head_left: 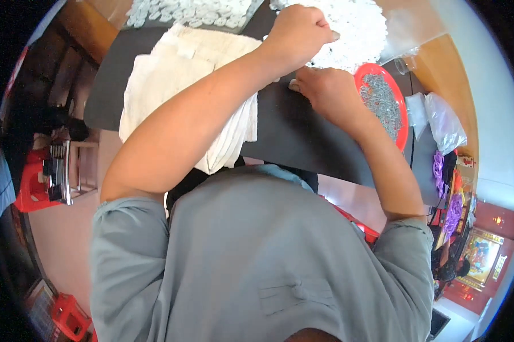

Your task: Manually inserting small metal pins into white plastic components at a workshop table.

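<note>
My left hand (pixel 302 35) reaches across the dark table to the edge of a heap of small white pieces (pixel 357 31). Its fingers are curled in, thumb out over the heap, and what they hold, if anything, is hidden. Just nearer, my right hand (pixel 330 94) rests low over the table (pixel 291 128) with its fingers closed together. Something small and whitish shows at its fingertips, too small to name. Beside the right wrist is a red oval tray (pixel 405 117) full of small silvery metal pins or screws. A folded cream cloth (pixel 171 80) lies under my left forearm.
More white oval pieces (pixel 188 12) are spread at the far left. Right of the tray are a clear cup (pixel 402 65) and a plastic bag (pixel 445 122). Red stools (pixel 71 316) stand on the floor at left. Another person (pixel 454 268) is at the far right.
</note>
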A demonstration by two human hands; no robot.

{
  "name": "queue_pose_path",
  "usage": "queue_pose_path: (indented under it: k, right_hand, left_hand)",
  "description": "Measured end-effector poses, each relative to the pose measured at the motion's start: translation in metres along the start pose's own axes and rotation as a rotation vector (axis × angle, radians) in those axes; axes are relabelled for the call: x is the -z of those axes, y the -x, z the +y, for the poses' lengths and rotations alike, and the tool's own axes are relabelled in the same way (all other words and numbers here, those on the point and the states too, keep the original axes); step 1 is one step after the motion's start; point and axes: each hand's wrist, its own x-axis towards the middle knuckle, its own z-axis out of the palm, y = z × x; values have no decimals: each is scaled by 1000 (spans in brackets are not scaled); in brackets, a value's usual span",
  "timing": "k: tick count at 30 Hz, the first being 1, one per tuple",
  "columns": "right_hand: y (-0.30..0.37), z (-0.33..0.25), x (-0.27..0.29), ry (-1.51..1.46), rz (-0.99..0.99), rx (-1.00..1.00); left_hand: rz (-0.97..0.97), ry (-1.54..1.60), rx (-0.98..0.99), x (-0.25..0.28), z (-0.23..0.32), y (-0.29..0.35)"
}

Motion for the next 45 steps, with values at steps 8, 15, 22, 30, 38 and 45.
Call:
queue_pose_path:
  k: [8,15,22,30,38,45]
  right_hand:
    - [28,34,45,-1171,57,-525]
    - [36,43,40,-1512,100,-484]
    - [37,39,29,-1583,159,-451]
    - [44,42,34,-1587,142,-379]
    - [48,40,34,-1574,151,-392]
    - [47,38,34,-1526,212,-391]
  left_hand:
    - [-377,218,231,6,20,9]
    - [-375,-32,-77,-3,21,23]
    - [-338,-26,-134,-4,23,29]
    - [-214,-37,-263,-12,24,32]
    - [-202,-124,-346,-12,27,34]
    - [-180,-156,-428,-12,27,35]
